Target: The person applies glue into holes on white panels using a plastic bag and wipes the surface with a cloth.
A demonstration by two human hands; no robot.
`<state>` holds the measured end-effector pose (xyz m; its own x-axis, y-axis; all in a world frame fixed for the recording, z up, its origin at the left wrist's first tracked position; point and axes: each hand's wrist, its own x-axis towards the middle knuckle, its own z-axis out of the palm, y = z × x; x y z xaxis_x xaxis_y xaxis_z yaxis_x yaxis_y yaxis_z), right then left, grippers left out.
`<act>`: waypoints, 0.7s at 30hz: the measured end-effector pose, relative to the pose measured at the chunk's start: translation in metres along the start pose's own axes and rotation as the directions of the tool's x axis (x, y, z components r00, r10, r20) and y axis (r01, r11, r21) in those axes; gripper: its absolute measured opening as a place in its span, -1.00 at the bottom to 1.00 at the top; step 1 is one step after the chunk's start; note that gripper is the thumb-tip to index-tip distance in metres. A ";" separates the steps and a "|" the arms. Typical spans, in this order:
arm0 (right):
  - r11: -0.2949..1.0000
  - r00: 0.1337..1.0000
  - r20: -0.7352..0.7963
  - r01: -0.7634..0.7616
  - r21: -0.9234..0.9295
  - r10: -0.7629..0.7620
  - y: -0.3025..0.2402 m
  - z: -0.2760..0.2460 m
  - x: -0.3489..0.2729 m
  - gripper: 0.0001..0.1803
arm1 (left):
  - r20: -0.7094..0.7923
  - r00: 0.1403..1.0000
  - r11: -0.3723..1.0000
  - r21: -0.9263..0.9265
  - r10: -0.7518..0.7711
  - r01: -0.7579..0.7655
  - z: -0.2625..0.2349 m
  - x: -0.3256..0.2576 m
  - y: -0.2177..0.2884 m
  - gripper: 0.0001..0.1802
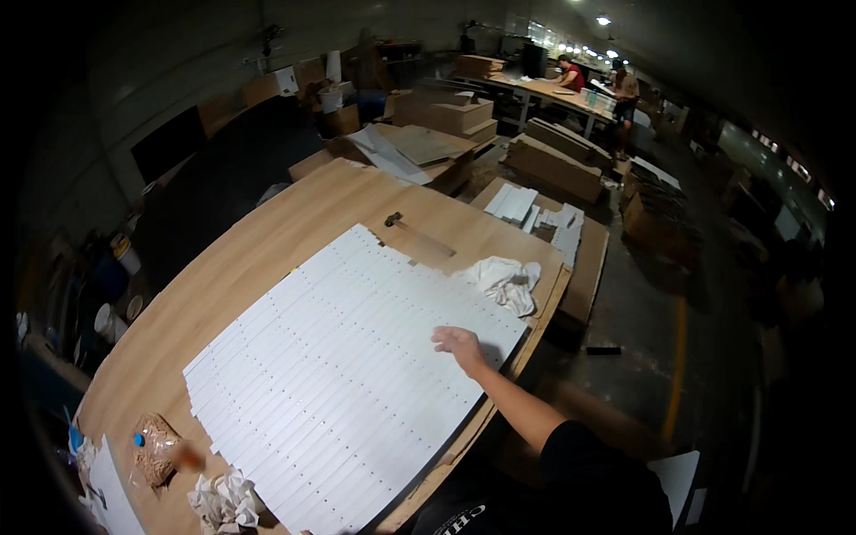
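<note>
My right hand (pixel 459 348) is over the right part of a broad sheet of white strips (pixel 330 374), laid side by side and dotted with rows of small holes. Its fingers are loosely bent and a little apart, and nothing shows in them. Whether the fingertips touch the strips I cannot tell. A crumpled white cloth (pixel 506 283) lies just beyond this hand, at the sheet's far right corner. Past the sheet's far edge rests a hammer (pixel 419 235) with a dark head and wooden handle. My left hand is not in view.
The wooden tabletop (pixel 250 236) carries a clear bag of small tan pieces (pixel 156 448) and crumpled white paper (pixel 223 501) at the near left. White boards (pixel 513 205) sit on a stack beyond the right edge. Two people stand at a far bench (pixel 548 89).
</note>
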<state>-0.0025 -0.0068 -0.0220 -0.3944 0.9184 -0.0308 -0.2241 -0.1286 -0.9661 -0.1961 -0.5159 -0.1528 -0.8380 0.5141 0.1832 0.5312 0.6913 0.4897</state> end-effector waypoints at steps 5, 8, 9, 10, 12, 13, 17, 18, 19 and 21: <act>0.997 0.993 0.107 -0.053 -0.054 0.058 0.016 0.024 -0.010 -0.76 | 0.128 0.963 0.850 -0.453 -0.235 0.268 -0.015 0.012 0.035 -0.41; 0.975 0.986 0.114 -0.100 -0.197 0.124 0.019 0.038 -0.020 -0.77 | 0.324 0.929 -0.430 -0.875 -0.177 0.223 -0.023 0.019 0.046 -0.40; 0.960 0.985 0.088 -0.119 -0.252 0.145 0.026 0.040 -0.021 -0.76 | 0.341 0.925 -0.531 -0.821 -0.167 0.207 -0.029 0.015 0.044 -0.40; 0.941 0.983 0.067 -0.142 -0.306 0.170 0.035 0.044 -0.021 -0.74 | 0.339 0.928 -0.579 -0.792 -0.155 0.193 -0.035 0.008 0.041 -0.40; 0.917 0.974 -0.040 -0.224 -0.331 0.223 0.068 0.056 -0.020 -0.69 | 0.338 0.927 -0.627 -0.761 -0.163 0.167 -0.054 -0.006 0.033 -0.39; 0.918 0.961 -0.146 -0.268 -0.293 0.234 0.088 0.056 -0.016 -0.66 | 0.343 0.925 -0.647 -0.745 -0.164 0.161 -0.061 -0.011 0.029 -0.39; 0.824 0.993 0.096 0.106 -0.556 -0.062 0.104 0.011 0.009 -0.68 | 0.331 0.933 -0.712 -0.688 -0.142 0.136 -0.092 -0.029 0.064 -0.38; 0.830 0.967 0.228 0.220 -0.513 -0.116 0.063 0.043 -0.014 -0.75 | 0.302 0.939 -0.694 -0.712 -0.167 0.105 -0.109 -0.036 0.065 -0.38; 0.904 0.977 0.212 0.073 -0.421 0.020 0.042 0.053 -0.024 -0.82 | 0.291 0.944 -0.696 -0.710 -0.158 0.103 -0.111 -0.037 0.071 -0.38; 0.825 0.983 0.156 0.006 -0.565 0.101 0.023 0.065 -0.034 -0.84 | 0.263 0.958 -0.706 -0.699 -0.111 0.110 -0.103 -0.030 0.084 -0.36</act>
<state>-0.0522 -0.0650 -0.0261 -0.5495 0.8309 -0.0873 0.3168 0.1106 -0.9420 -0.1393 -0.5262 -0.0295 -0.8293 0.5493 -0.1027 -0.5546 -0.7869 0.2703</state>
